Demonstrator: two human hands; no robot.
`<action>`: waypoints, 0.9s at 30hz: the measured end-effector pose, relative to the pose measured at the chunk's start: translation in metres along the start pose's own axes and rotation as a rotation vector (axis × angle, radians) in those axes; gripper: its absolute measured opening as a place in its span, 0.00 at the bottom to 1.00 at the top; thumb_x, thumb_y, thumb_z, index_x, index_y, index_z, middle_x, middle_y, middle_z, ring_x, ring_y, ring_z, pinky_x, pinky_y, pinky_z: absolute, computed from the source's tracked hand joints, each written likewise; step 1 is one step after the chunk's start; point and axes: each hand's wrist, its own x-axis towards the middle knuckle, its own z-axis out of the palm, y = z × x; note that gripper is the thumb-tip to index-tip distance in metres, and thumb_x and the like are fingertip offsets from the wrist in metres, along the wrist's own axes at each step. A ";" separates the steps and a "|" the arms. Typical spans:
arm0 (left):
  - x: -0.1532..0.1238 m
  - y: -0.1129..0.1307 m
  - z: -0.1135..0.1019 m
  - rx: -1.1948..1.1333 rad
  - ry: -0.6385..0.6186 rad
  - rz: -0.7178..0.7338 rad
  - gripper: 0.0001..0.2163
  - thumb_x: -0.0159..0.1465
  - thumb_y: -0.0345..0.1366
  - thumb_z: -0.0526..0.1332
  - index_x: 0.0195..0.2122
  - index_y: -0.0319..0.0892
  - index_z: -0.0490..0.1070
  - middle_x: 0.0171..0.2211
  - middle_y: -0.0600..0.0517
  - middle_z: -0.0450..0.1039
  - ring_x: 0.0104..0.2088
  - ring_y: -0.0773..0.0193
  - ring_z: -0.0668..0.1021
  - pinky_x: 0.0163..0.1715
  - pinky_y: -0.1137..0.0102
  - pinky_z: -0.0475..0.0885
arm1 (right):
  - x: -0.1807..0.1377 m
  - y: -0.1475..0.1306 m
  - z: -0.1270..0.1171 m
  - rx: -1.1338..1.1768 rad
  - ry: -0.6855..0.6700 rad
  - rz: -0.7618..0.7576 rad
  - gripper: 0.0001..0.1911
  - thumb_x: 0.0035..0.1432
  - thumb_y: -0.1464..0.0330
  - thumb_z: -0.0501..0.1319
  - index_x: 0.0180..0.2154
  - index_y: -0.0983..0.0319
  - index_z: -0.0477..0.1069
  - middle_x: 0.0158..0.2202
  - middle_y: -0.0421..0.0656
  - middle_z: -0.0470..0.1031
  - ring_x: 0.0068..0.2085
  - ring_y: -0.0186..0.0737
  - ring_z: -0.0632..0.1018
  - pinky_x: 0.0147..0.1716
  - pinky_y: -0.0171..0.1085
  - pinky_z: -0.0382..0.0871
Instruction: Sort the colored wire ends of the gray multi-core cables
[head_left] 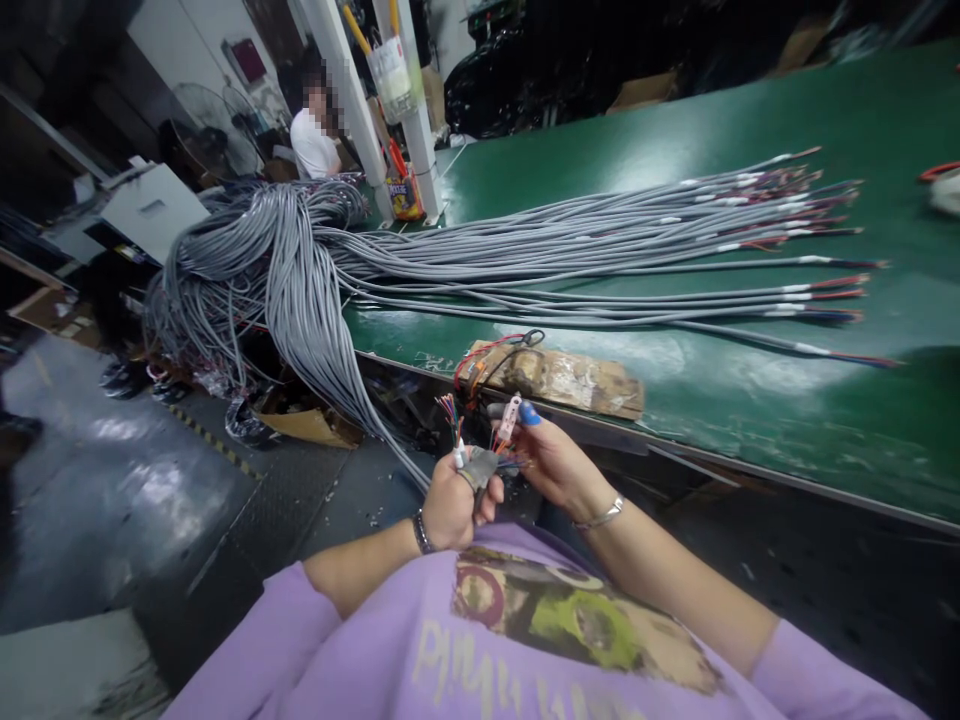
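My left hand [452, 503] is closed round the end of a grey cable [390, 432], low in front of my body. From that fist stick up thin coloured wires [449, 408] above a white sleeve [460, 455]. A grey wrapping [480, 466] covers part of the left fingers. My right hand [559, 462], with blue tape on a fingertip, pinches a small pale pink piece [509, 418] with dark marks; its exact kind is unclear. Orange and dark wires show between the two hands, close together but partly hidden by fingers.
Many grey cables [525, 245] lie along the green table [750, 400], their bulk drooping over its left end. A worn wooden block [577, 380] with red and black leads sits at the near edge. A white post [349, 100] rises behind; a person [313, 140] is beyond.
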 end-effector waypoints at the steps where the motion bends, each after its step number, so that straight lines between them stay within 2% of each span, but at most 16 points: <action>1: 0.000 0.001 0.001 -0.014 0.001 -0.005 0.25 0.38 0.57 0.70 0.22 0.42 0.62 0.12 0.57 0.67 0.08 0.75 0.61 0.07 0.78 0.45 | 0.000 0.000 0.000 -0.006 0.000 0.000 0.22 0.35 0.53 0.75 0.29 0.62 0.79 0.22 0.37 0.75 0.24 0.30 0.71 0.24 0.30 0.66; 6: 0.001 0.003 0.001 -0.050 0.005 -0.020 0.25 0.37 0.56 0.71 0.23 0.42 0.63 0.11 0.59 0.65 0.08 0.75 0.60 0.07 0.78 0.47 | -0.001 -0.003 -0.002 -0.056 -0.012 0.002 0.21 0.37 0.52 0.75 0.28 0.61 0.78 0.21 0.37 0.74 0.23 0.30 0.70 0.23 0.31 0.65; 11: 0.003 0.002 0.000 -0.037 -0.027 -0.019 0.25 0.38 0.56 0.70 0.23 0.42 0.63 0.11 0.59 0.65 0.08 0.74 0.61 0.07 0.77 0.47 | -0.002 -0.003 0.000 -0.095 -0.033 -0.036 0.24 0.36 0.50 0.74 0.30 0.61 0.78 0.25 0.40 0.76 0.26 0.34 0.72 0.27 0.34 0.66; 14: 0.003 0.000 0.000 -0.023 -0.027 -0.002 0.24 0.39 0.56 0.70 0.23 0.42 0.63 0.11 0.58 0.66 0.08 0.75 0.61 0.07 0.77 0.47 | -0.003 -0.001 0.000 -0.178 0.039 -0.103 0.23 0.36 0.50 0.74 0.25 0.61 0.74 0.21 0.37 0.72 0.23 0.32 0.67 0.24 0.33 0.62; 17: 0.003 -0.002 0.000 -0.002 -0.021 0.020 0.24 0.41 0.57 0.69 0.23 0.42 0.63 0.12 0.57 0.67 0.08 0.75 0.61 0.08 0.77 0.45 | -0.004 0.000 0.002 -0.340 0.180 -0.266 0.24 0.39 0.48 0.72 0.21 0.61 0.69 0.18 0.35 0.67 0.21 0.31 0.63 0.22 0.33 0.57; 20: 0.003 -0.003 0.001 0.000 -0.012 0.022 0.24 0.41 0.57 0.69 0.23 0.42 0.64 0.12 0.57 0.68 0.08 0.75 0.61 0.08 0.77 0.44 | -0.004 0.000 0.005 -0.430 0.234 -0.361 0.26 0.44 0.44 0.66 0.19 0.60 0.67 0.17 0.36 0.66 0.21 0.32 0.63 0.23 0.35 0.59; 23: 0.004 -0.002 0.002 -0.007 -0.011 0.007 0.24 0.40 0.57 0.69 0.23 0.42 0.63 0.12 0.57 0.67 0.08 0.75 0.61 0.08 0.77 0.45 | -0.002 0.000 0.008 -0.297 0.126 -0.230 0.26 0.45 0.42 0.65 0.21 0.60 0.71 0.18 0.38 0.69 0.21 0.34 0.67 0.24 0.35 0.63; 27: 0.005 -0.001 0.003 -0.010 0.005 -0.017 0.25 0.39 0.57 0.69 0.23 0.43 0.62 0.12 0.57 0.67 0.08 0.75 0.61 0.08 0.77 0.46 | 0.005 0.002 0.008 -0.064 0.057 -0.071 0.24 0.39 0.46 0.71 0.25 0.61 0.75 0.21 0.39 0.74 0.23 0.35 0.71 0.24 0.35 0.67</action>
